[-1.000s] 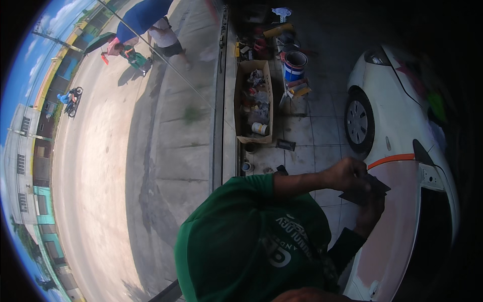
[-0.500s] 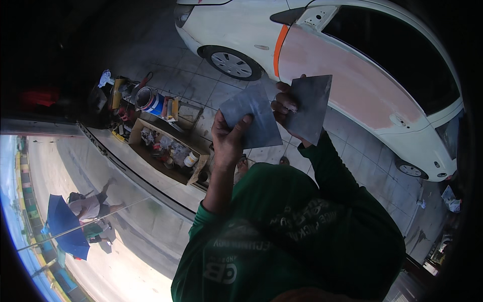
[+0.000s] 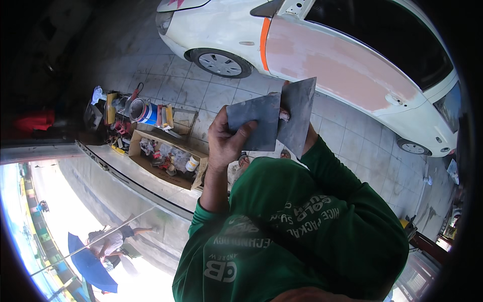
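Between the thumb and fingers of my left hand (image 3: 225, 138) is a thin grey rectangular plate (image 3: 254, 118), its flat face toward me. My right hand (image 3: 285, 115) grips a second thin grey plate (image 3: 300, 110), tilted and standing more on end. Most of the right hand's fingers are hidden behind this second plate. The two plates meet or overlap near their inner edges, in front of my chest; whether they touch I cannot tell. A bit of pale pinkish stuff shows on the right fingers.
Ahead stands a white car (image 3: 221, 30) with a pinkish, patchy door (image 3: 327, 60) and an orange strip (image 3: 264, 43). On the left are an open cardboard box (image 3: 166, 176) of odds and ends and a blue-and-white bucket (image 3: 143, 111). Outside, a person (image 3: 108, 239) passes near a blue umbrella (image 3: 90, 264).
The plates have come together from slightly apart, the right one moving left behind the left one. My view has shifted a little; the person with the umbrella outside has moved.
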`<state>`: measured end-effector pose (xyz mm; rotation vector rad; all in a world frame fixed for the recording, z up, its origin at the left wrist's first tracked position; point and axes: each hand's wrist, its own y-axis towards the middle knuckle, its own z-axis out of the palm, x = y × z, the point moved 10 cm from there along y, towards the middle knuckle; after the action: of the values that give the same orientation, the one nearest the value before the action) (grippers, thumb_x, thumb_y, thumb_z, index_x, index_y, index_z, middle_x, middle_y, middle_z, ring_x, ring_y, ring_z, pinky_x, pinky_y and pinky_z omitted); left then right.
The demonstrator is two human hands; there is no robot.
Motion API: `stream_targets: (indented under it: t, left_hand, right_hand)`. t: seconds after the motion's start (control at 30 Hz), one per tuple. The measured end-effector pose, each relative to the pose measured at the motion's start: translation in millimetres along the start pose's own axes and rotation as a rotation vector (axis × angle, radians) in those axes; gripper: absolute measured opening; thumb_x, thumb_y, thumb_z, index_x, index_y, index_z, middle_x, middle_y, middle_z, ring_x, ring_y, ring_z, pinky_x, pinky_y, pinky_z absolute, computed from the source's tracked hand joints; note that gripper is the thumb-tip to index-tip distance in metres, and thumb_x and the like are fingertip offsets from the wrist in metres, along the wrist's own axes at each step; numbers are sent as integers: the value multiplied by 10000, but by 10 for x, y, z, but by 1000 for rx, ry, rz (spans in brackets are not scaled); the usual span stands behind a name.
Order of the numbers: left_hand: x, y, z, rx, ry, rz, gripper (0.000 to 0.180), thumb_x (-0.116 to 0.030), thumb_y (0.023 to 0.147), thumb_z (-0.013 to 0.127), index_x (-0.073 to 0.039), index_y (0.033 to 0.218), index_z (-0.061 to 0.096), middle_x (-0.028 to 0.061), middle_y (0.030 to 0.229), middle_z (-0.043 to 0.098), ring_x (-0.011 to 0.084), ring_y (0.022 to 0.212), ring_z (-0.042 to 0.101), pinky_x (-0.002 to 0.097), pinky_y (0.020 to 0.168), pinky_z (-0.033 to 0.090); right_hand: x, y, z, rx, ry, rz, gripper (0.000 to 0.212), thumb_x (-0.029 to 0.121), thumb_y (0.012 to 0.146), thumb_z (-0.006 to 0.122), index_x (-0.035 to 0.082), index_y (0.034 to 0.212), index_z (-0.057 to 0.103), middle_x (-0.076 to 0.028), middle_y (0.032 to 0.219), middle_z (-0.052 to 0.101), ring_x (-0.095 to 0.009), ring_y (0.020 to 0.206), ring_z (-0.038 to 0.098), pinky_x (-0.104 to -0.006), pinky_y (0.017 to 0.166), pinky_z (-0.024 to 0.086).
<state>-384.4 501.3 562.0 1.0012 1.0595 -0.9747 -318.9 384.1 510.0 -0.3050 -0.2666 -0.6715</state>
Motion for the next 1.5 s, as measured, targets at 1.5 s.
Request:
stream_targets:
  t: [1.5]
  left_hand:
    - [-506,-112,439,213,529,343,184,16,760,737,-37,904,634,78,757,675,207,624,674,311,561,516]
  right_hand:
    - [-18,-196,28,203,407,-71,637,603,1003,384,35,1060,665,-60,684,637,-198,745,637,-375,749,516]
